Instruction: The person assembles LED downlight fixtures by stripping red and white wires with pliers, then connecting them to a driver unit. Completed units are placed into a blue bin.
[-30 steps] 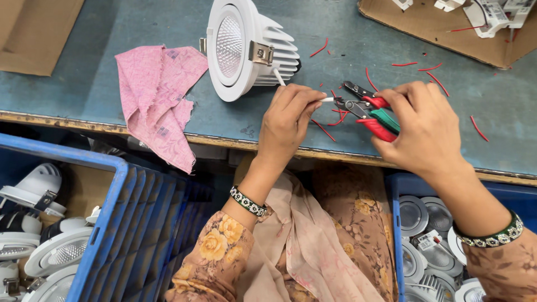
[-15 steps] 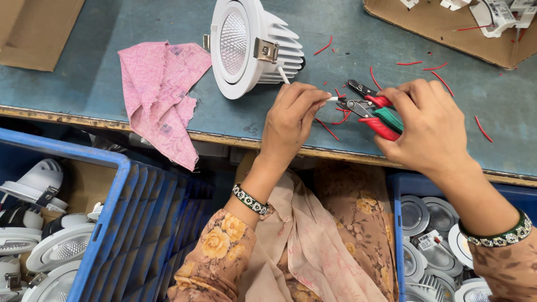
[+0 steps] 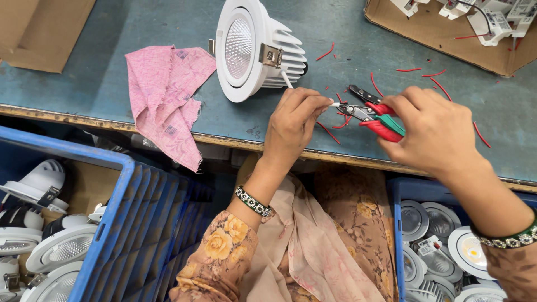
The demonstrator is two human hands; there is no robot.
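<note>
- The right hand (image 3: 442,131) squeezes a little pair of cutters (image 3: 372,114) with red and green handles. Its fingers are wrapped tight around the handles.
- The left hand (image 3: 293,126) pinches the end of a thin white wire (image 3: 286,80) between thumb and fingertips, right at the nose of the cutters.
- The wire runs back to a round white lamp (image 3: 254,47) lying on its side on the blue-green table (image 3: 112,28), just above the left hand.
- Since a second ago, both hands sit a bit lower and the cutter nose has come closer to the wire tip. The lamp has not really moved. So the wire end looks like it is being trimmed or stripped right now.
- Small red wire bits (image 3: 411,70) lie all around the cutters.
- A pink cloth (image 3: 165,95) lies left of the lamp.
- A flat brown cardboard piece (image 3: 39,31) sits at the top left corner.
- A brown cardboard tray (image 3: 447,31) at the top right holds small white parts.
- A blue crate (image 3: 128,223) at the lower left holds more white lamps. Another blue bin (image 3: 400,193) at the lower right holds round silver and white parts.
</note>
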